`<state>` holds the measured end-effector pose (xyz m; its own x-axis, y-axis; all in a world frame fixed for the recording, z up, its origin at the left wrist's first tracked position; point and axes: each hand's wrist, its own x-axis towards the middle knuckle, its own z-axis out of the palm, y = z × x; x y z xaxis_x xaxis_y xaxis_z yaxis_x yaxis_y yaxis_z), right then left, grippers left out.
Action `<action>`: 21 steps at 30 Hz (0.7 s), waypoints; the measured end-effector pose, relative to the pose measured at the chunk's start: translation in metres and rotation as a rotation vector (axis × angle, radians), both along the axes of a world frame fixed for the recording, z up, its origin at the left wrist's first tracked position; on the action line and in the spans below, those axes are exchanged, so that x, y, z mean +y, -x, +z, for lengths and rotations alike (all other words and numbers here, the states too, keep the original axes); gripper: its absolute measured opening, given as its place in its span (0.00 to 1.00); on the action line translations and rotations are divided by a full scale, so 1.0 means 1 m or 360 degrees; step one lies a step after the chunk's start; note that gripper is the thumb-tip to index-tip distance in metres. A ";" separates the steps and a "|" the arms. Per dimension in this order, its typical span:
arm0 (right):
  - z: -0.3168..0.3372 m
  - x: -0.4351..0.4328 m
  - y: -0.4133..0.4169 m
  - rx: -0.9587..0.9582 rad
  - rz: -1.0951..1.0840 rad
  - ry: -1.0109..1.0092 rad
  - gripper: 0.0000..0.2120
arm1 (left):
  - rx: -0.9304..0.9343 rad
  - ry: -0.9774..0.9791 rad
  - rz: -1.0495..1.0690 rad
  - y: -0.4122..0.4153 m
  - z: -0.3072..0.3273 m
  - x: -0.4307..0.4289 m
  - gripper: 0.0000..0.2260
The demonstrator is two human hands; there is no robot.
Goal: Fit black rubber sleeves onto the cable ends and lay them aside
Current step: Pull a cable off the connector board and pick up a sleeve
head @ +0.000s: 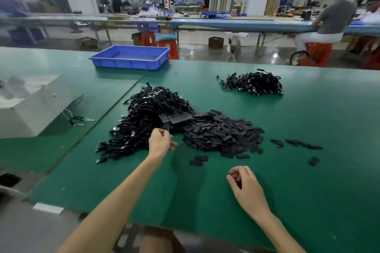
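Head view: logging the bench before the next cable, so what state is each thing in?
big cable heap: loose and tangled, metal plugs bare
left hand: fingers curled at the big cable heap's near edge, grip unclear
right hand: fingers curled, contents unclear
sleeves: loose heap, a few strays beside it
far cable heap: tangled, lying apart
blue tray: upright at the far edge

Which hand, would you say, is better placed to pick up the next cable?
Left: the left hand is at the edge of the cable pile; the right hand lies apart from it, fingers curled.
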<state>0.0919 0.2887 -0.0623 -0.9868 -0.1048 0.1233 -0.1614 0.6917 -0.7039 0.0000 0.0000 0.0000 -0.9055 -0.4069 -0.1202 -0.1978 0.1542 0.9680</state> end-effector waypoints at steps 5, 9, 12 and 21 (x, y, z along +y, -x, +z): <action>-0.004 0.005 0.004 -0.0022 -0.0025 -0.0006 0.09 | 0.0019 0.0045 0.0170 0.038 0.020 -0.018 0.08; -0.003 0.006 0.006 -0.0042 -0.0040 0.0010 0.09 | -0.0122 0.0252 0.0127 0.052 0.018 -0.014 0.11; -0.003 0.006 0.006 -0.0044 -0.0049 0.0024 0.09 | -0.0217 -0.0195 0.0071 0.056 0.011 -0.003 0.13; -0.004 0.006 0.006 -0.0039 -0.0049 0.0019 0.12 | -0.0129 -0.1232 0.0345 0.066 0.021 0.024 0.08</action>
